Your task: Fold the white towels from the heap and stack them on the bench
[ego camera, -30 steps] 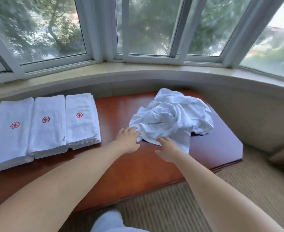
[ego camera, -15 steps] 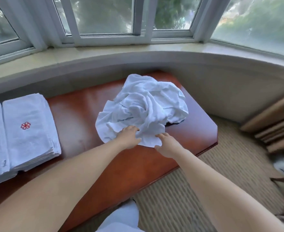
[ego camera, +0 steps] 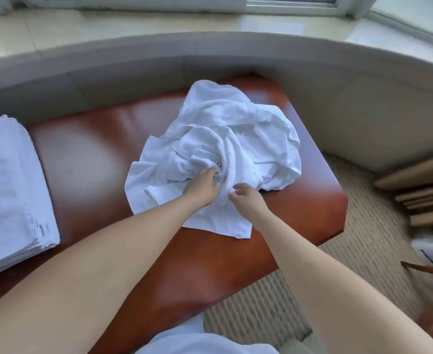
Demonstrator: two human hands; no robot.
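The heap of white towels (ego camera: 225, 149) sits crumpled on the right half of the red-brown surface (ego camera: 90, 159), w/ one flat corner spilling toward the front edge, small tag visible on it. A bit of red embroidery peeks out of the folds right by the left hand's fingertips.

Left hand (ego camera: 202, 186) is dug into the middle of the heap, fingers curled into the cloth, so its grip looks like it's pinching a fold, tho the fingertips are partly buried so not 100% sure how much it has. Right hand (ego camera: 248, 199) is just beside it, nearly touching, fingers loosely bent over the cloth; can't tell if it's actually got hold of anything, grip looks slack and half wide.

Over on the far left of the surface there's a stack of folded towels (ego camera: 11, 190), well apart from the heap, red flower logo on top, cut off by the frame edge.

Behind the surface: curved grey ledge (ego camera: 235, 47), pale windowsill above it. Right side has woven beige carpet (ego camera: 358, 226) and some wooden slats (ego camera: 424, 190) against the wall. White clothing at the bottom edge btw.
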